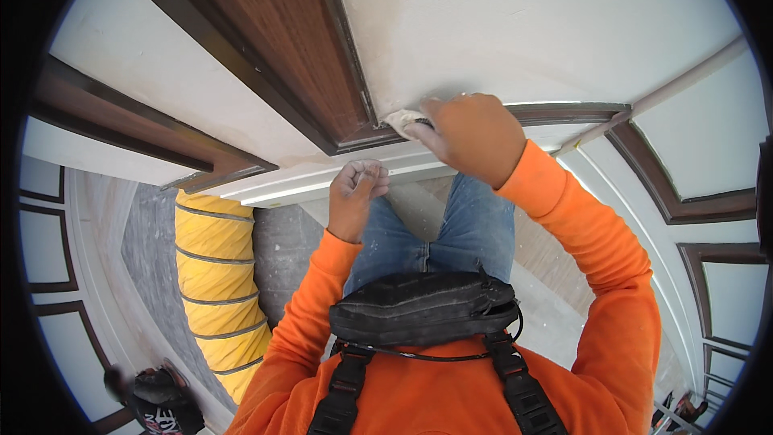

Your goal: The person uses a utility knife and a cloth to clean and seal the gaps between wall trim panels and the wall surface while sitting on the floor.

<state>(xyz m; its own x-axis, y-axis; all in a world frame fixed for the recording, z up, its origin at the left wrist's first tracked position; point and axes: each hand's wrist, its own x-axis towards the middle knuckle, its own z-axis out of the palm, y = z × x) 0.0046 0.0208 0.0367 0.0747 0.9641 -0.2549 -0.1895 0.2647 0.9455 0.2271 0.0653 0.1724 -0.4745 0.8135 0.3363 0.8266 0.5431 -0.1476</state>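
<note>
My right hand [479, 137] grips a crumpled whitish rag [403, 120], and a small dark edge shows between the fingers. The rag touches the lower right corner of a dark wood trim frame [342, 143] around a brown wood-grain panel [294, 24]. To the right of that corner is a white wall panel [515, 24] with faint tan smears along its left side. Lower and to the left, my left hand [354, 193] hangs before the white baseboard [314, 176], its dusty fingers curled together. Whatever those fingers may hold is hidden.
A ribbed yellow duct [217, 274] runs along the grey floor [278, 246] on my left. A black pouch [423, 310] is strapped across my chest. Dark-framed white panels [700, 145] line the wall at right. Another person [165, 403] is at the lower left.
</note>
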